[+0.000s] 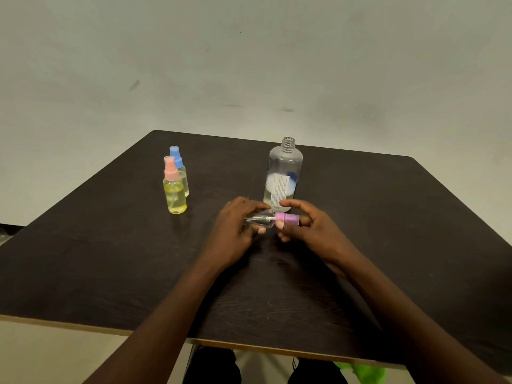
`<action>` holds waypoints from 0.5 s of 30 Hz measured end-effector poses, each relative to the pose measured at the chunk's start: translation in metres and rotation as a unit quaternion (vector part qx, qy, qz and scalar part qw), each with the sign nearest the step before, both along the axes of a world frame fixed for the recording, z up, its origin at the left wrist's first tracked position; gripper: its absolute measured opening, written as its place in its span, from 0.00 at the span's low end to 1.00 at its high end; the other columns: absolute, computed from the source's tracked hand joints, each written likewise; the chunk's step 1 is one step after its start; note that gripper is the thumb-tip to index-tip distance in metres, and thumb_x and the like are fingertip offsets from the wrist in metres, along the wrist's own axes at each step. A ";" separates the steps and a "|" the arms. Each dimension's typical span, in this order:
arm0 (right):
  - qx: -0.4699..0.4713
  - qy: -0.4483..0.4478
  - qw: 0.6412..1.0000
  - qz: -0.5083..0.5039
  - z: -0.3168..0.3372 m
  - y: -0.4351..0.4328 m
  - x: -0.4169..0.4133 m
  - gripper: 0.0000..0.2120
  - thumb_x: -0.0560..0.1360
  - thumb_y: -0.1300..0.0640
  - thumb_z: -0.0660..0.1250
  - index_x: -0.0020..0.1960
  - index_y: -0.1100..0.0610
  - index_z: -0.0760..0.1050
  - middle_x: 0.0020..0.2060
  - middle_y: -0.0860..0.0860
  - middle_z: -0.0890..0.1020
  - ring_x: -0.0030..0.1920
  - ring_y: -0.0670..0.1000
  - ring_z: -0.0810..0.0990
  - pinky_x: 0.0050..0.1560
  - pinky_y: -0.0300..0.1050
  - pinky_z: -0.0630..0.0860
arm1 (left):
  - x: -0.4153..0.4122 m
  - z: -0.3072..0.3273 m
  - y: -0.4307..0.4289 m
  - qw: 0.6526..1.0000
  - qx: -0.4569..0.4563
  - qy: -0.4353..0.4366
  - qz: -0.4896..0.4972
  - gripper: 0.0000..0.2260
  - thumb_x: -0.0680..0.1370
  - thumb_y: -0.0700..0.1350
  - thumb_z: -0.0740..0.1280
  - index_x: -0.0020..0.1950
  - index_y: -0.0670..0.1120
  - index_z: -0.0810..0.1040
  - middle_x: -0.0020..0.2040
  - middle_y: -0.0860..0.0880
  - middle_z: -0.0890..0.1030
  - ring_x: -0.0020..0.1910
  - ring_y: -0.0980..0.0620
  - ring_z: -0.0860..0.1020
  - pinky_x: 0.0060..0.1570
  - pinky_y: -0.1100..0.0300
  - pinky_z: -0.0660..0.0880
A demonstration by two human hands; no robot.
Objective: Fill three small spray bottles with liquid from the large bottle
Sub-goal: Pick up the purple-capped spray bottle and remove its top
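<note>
**While the third bottle lies sideways, a spill is the main worry**

Because the small clear bottle is held on its side just above the bench, anything inside it could run towards the neck. The left hand is wrapped round the bottle's body. The right hand pinches the purple spray top between thumb and fingers, with the dip tube showing through the clear wall. I cannot tell whether the top is going on or coming off, nor whether this bottle holds liquid.

Just beyond both hands stands the large bottle, uncapped and, as far as I can see, nearly empty. Well off to the far left of the left hand stand a pink-topped bottle and a blue-topped bottle, touching or nearly so. Both are capped and the pink-topped one plainly holds yellow liquid, so two fills look done.

The risks, as I judge them:
- A loose top on a tilted bottle would leak at the thread.
- A twist started crooked could cross the thread.
- The right hand's knuckles are close to the open large bottle, so a jerk forward could knock it over.
</note>
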State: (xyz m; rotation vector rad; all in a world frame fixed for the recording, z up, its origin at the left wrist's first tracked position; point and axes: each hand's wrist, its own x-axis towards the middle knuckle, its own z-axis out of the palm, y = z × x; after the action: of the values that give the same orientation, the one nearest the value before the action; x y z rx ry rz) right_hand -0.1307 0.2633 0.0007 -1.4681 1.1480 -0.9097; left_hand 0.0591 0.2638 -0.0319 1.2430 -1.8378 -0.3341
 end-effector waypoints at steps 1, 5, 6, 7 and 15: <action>0.019 -0.016 1.000 -0.006 0.000 0.000 0.002 0.15 0.75 0.57 0.70 0.61 0.54 0.76 0.44 0.56 0.86 0.39 0.52 0.84 0.45 0.42 0.82 | 0.000 0.000 0.000 1.000 -0.001 -0.001 -0.001 0.18 0.70 0.39 0.71 0.59 0.49 0.80 0.52 0.51 0.80 0.53 0.51 0.77 0.55 0.56 0.74; 0.004 -0.015 1.000 -0.011 -0.001 0.001 0.001 0.08 0.75 0.62 0.69 0.54 0.59 0.80 0.43 0.56 0.85 0.40 0.49 0.83 0.44 0.40 0.81 | -0.001 0.000 0.000 1.000 -0.005 -0.006 -0.001 0.18 0.69 0.38 0.72 0.58 0.50 0.80 0.53 0.51 0.80 0.53 0.51 0.77 0.54 0.57 0.74; -0.012 -0.009 1.000 -0.013 0.000 0.001 -0.001 0.11 0.73 0.65 0.70 0.55 0.58 0.80 0.46 0.54 0.86 0.43 0.49 0.84 0.48 0.40 0.81 | -0.002 0.001 0.000 1.000 -0.005 -0.007 -0.001 0.18 0.70 0.38 0.72 0.58 0.51 0.80 0.53 0.51 0.80 0.53 0.51 0.77 0.54 0.57 0.73; -0.022 -0.005 1.000 -0.013 0.002 0.000 -0.002 0.15 0.71 0.67 0.72 0.56 0.56 0.79 0.48 0.52 0.86 0.47 0.48 0.85 0.51 0.40 0.80 | -0.002 0.001 0.001 1.000 -0.004 -0.005 -0.002 0.18 0.70 0.38 0.72 0.58 0.51 0.80 0.53 0.51 0.80 0.53 0.52 0.77 0.54 0.58 0.73; 0.027 -0.050 0.998 -0.023 0.002 0.002 0.005 0.10 0.75 0.60 0.69 0.55 0.61 0.79 0.44 0.59 0.85 0.39 0.52 0.84 0.43 0.40 0.82 | -0.002 0.001 0.001 1.000 -0.003 -0.006 -0.002 0.18 0.70 0.39 0.72 0.59 0.50 0.80 0.53 0.52 0.80 0.53 0.53 0.76 0.55 0.57 0.74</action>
State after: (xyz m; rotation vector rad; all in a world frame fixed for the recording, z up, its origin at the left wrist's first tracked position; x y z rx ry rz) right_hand -0.1255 0.2653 0.0024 -1.3424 1.1268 -0.9656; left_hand 0.0574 0.2647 -0.0310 1.2401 -1.8510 -0.3245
